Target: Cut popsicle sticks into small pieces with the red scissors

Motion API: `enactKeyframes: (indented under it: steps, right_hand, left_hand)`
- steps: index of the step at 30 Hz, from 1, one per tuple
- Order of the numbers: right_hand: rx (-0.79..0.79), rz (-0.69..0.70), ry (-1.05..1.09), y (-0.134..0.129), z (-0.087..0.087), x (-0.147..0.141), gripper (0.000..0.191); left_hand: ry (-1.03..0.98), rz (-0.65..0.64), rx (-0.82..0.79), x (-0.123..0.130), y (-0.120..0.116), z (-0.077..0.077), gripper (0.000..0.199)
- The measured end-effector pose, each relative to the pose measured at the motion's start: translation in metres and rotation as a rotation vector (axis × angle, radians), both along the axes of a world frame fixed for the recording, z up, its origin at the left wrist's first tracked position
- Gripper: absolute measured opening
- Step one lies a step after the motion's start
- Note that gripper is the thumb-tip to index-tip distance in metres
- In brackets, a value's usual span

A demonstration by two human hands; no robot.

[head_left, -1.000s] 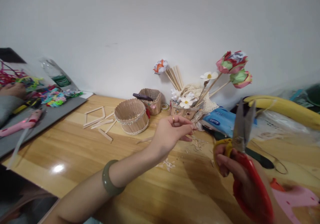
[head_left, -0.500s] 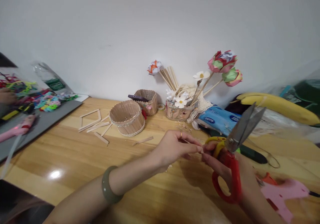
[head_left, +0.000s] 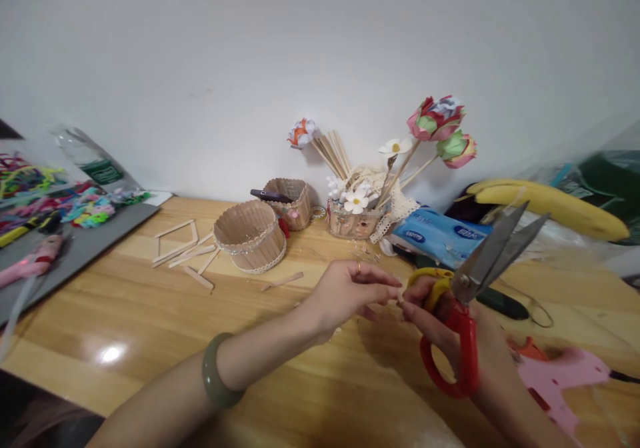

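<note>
My left hand (head_left: 345, 295), with a ring on one finger and a green bangle at the wrist, is pinched closed over the table. Its thumb and fingertips meet those of my right hand (head_left: 440, 318). Something tiny and pale may sit between the fingertips, too small to make out. A pair of scissors (head_left: 467, 285) hangs on my right hand, with one red and one yellow handle. Its metal blades point up and to the right, spread apart. Wooden scraps (head_left: 370, 251) lie scattered just beyond my hands, and a short flat stick (head_left: 283, 281) lies to the left.
A round wooden-stick basket (head_left: 250, 238) stands left of centre, beside thin wood pieces (head_left: 183, 241). Behind is another basket (head_left: 295, 211) with a phone. Paper flowers (head_left: 435, 121) rise from a decorated holder (head_left: 355, 225). Right: tissue pack (head_left: 440, 235), bananas (head_left: 555, 205), pink glue gun (head_left: 560, 378).
The view has shifted slightly, so most things sit a little further left. Another person's hand at the far left edge is out of view. My hands keep almost the same pose.
</note>
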State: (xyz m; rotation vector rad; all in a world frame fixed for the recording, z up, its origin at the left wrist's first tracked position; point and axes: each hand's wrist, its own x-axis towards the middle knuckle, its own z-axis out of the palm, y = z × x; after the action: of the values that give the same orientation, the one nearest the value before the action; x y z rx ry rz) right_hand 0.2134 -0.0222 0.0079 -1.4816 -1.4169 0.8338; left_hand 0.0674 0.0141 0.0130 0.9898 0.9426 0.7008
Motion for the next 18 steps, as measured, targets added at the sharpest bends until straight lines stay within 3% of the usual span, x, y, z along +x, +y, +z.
enactKeyframes:
  steps: [13,18]
  right_hand:
    - [-0.079,0.104,0.038,-0.0007,0.0015,0.0003,0.025]
    - [-0.079,0.106,0.014,0.0032,0.0045,0.0009,0.027]
  left_hand:
    - [0.160,-0.149,0.045,-0.0049,0.0080,0.0048,0.003]
    - [0.132,-0.170,0.058,-0.0054,0.0091,0.0052,0.001]
